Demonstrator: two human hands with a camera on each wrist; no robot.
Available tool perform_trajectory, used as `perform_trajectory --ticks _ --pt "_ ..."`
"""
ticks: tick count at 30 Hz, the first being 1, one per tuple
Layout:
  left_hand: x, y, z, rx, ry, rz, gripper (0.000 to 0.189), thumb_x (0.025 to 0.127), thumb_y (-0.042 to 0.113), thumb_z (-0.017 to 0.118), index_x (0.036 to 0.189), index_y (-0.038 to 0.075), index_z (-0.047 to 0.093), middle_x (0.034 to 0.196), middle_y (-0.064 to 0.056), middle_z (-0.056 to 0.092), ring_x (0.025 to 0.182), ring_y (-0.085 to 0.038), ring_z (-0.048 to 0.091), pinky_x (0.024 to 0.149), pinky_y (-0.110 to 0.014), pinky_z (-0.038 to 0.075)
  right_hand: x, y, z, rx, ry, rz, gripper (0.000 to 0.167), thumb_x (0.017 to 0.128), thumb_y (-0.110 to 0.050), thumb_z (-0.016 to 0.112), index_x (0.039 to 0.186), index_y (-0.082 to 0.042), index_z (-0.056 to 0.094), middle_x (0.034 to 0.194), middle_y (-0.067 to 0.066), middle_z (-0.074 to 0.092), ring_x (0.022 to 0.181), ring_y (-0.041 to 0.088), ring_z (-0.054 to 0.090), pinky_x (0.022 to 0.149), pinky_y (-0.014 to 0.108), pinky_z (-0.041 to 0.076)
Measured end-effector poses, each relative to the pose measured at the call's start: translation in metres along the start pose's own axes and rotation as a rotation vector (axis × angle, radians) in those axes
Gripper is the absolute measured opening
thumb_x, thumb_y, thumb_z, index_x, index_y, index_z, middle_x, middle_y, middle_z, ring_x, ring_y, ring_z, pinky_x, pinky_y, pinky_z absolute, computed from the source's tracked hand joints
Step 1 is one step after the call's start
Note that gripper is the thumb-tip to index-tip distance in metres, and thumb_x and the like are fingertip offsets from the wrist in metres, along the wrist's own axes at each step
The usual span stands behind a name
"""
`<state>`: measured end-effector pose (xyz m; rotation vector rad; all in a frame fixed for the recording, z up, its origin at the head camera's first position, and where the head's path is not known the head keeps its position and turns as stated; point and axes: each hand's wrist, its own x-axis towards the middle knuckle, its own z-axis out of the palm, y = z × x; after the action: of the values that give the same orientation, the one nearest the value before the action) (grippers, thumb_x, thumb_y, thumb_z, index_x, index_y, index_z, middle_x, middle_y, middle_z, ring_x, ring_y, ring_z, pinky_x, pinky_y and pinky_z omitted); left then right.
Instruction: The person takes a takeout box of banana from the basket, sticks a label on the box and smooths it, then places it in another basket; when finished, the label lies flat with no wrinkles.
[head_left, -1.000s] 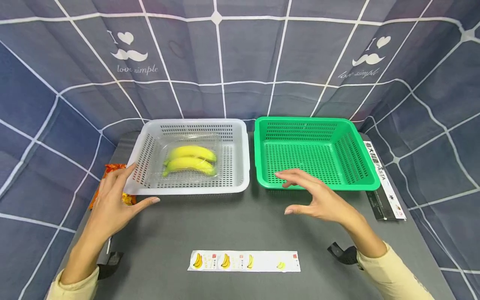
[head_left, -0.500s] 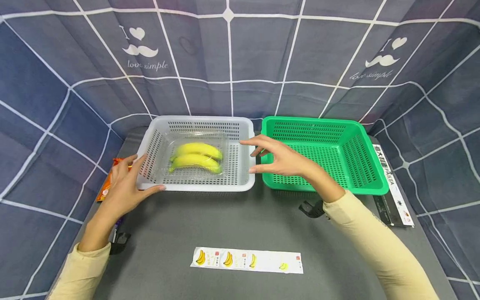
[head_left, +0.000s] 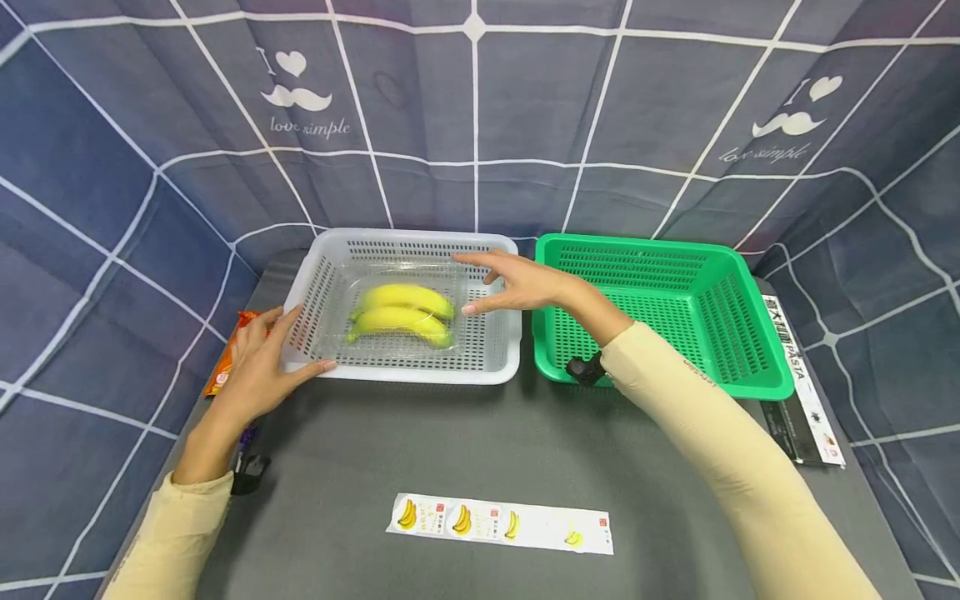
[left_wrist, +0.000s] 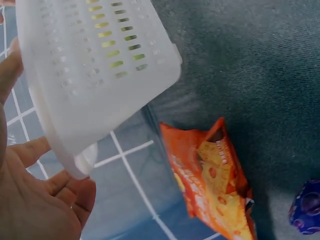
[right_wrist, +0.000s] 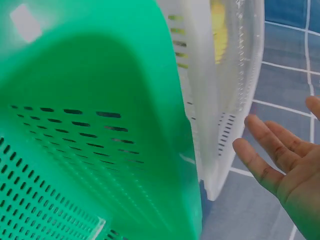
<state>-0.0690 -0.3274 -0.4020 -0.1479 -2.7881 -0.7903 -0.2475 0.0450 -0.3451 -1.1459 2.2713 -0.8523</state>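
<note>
Inside the white basket point(head_left: 495, 358) sits a clear plastic box point(head_left: 333, 333) with two yellow bananas point(head_left: 401, 321) showing through it. My left hand point(head_left: 262, 367) rests at the basket's front left corner, thumb by the front rim and fingers along the left rim. In the left wrist view its fingers are loosely bent around the basket's end. My right hand point(head_left: 517, 283) reaches over the basket's right side, fingers spread, thumb and fingertips close to the box's right edge with nothing between them. The right wrist view shows the fingers point(right_wrist: 265, 167) extended beside the basket.
A green basket point(head_left: 660, 392) stands close on the right, under my right forearm. A strip of banana stickers point(head_left: 555, 529) lies in front. An orange snack packet point(head_left: 222, 367) is at the left, a purple item point(left_wrist: 306, 207) near it. A black-and-white pasta box point(head_left: 806, 400) lies at the right.
My right hand has moved left from the green basket's front to over the white basket's right side. My left hand stays at the white basket's corner. The head view has shifted slightly.
</note>
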Motion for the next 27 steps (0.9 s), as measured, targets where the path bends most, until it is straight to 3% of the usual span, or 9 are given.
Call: perform_trajectory --ticks 5,9,16,23,27 --pt "0.001 -0.003 0.0 0.007 -0.001 -0.03 0.092 0.073 0.036 0.087 0.144 -0.004 0.043 0.14 -0.033 0.035 0.121 -0.055 0.029 0.093 -0.064 0.021 0.021 0.008 0.002 0.004 -0.045 0.02 0.085 0.089 -0.049 0.07 0.157 -0.022 0.028 0.158 0.002 0.027 0.134 0.028 0.041 0.103 0.041 0.041" --pt "0.0 -0.003 0.002 0.015 0.023 -0.013 0.095 0.07 0.036 0.089 0.142 -0.007 0.044 0.138 -0.034 0.037 0.119 -0.053 0.031 0.092 -0.062 0.022 0.034 0.011 0.004 0.035 -0.086 0.008 0.083 0.092 -0.041 0.07 0.157 -0.013 0.027 0.159 0.007 0.025 0.141 0.028 0.029 0.108 0.043 0.036" --pt "0.003 -0.001 0.005 0.002 0.049 0.032 0.096 0.065 0.028 0.093 0.138 -0.012 0.046 0.135 -0.033 0.041 0.119 -0.051 0.035 0.094 -0.064 0.024 0.046 0.017 0.007 -0.016 -0.122 0.051 0.086 0.091 -0.044 0.07 0.159 -0.019 0.022 0.161 0.006 0.021 0.139 0.027 0.031 0.106 0.041 0.037" --pt "0.003 -0.003 0.004 0.013 0.056 0.021 0.093 0.066 0.025 0.093 0.137 -0.013 0.047 0.135 -0.035 0.039 0.116 -0.053 0.034 0.094 -0.064 0.023 0.055 0.018 0.018 -0.094 -0.161 0.094 0.091 0.088 -0.05 0.071 0.159 -0.028 0.018 0.163 0.0 0.016 0.148 0.035 0.007 0.113 0.056 0.02" --pt "0.001 -0.005 0.005 0.012 0.056 0.02 0.091 0.067 0.026 0.092 0.136 -0.011 0.048 0.135 -0.035 0.039 0.116 -0.054 0.033 0.095 -0.063 0.022 0.056 0.018 0.028 -0.067 -0.176 0.136 0.097 0.085 -0.052 0.074 0.159 -0.032 0.015 0.164 0.004 0.011 0.148 0.032 0.007 0.111 0.058 0.021"
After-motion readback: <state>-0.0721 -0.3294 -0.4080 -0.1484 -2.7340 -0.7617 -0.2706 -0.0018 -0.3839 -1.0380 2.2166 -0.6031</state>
